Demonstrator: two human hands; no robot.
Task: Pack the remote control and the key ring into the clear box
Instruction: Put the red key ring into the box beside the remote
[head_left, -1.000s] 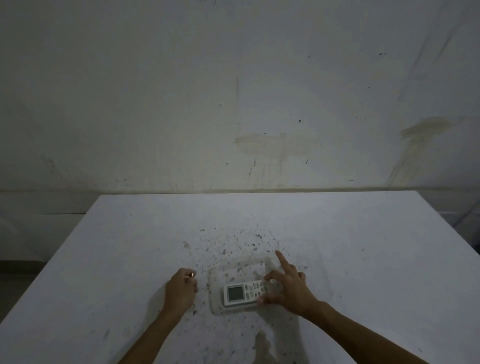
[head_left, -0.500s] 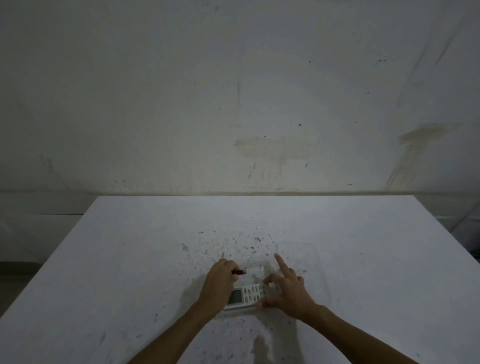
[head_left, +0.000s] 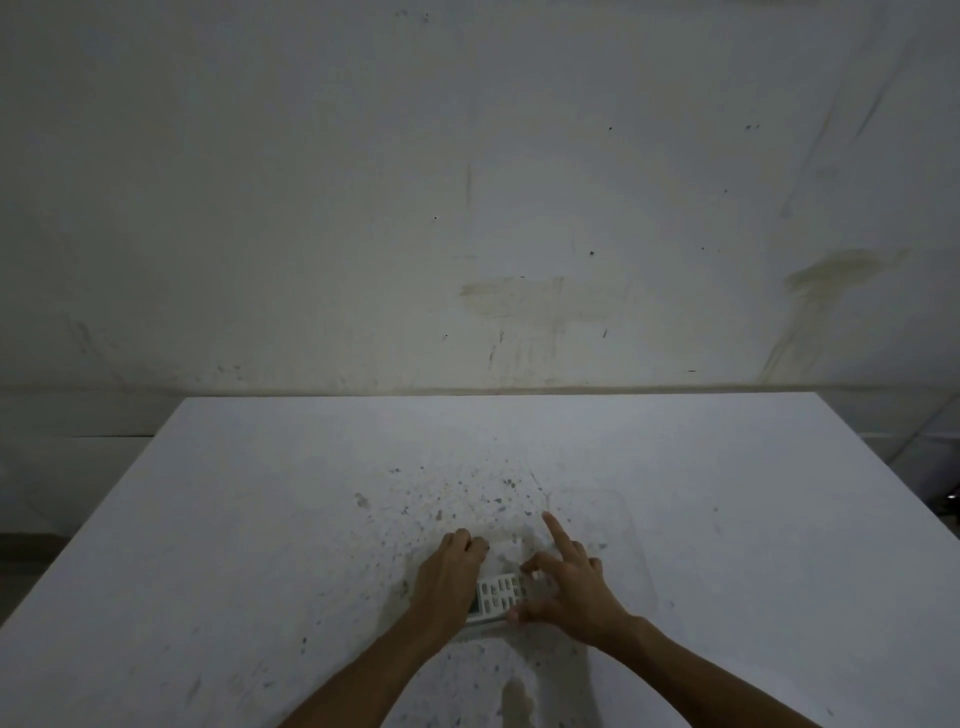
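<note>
A stained wall (head_left: 467, 182) fills the top half, and below it a big white table (head_left: 260, 519) is seen, speckled with dark flecks around the middle. On the table a clear box (head_left: 514, 548) can barely be picked out — only faint edges and a pale glint show. A second clear piece, maybe the lid (head_left: 613, 519), is hinted at just to the right, but that can't be confirmed.

The remote control (head_left: 498, 597) is seen lying flat, apparently inside the box, button side up, with its left end covered. So that half of the job looks about done. The key ring isn't visible anywhere, so whether it's packed can't be told.

The right hand (head_left: 571, 587) is spread over the remote's right end, thumb and curled fingers touching it, index finger pointed up and away — more steadying than gripping. The left hand (head_left: 449, 577) is curled over the box's left end with fingers bunched at the far side. It's closed up, and the key ring may well be held in there, but nothing is shown between the fingers, so it can't be told.
</note>
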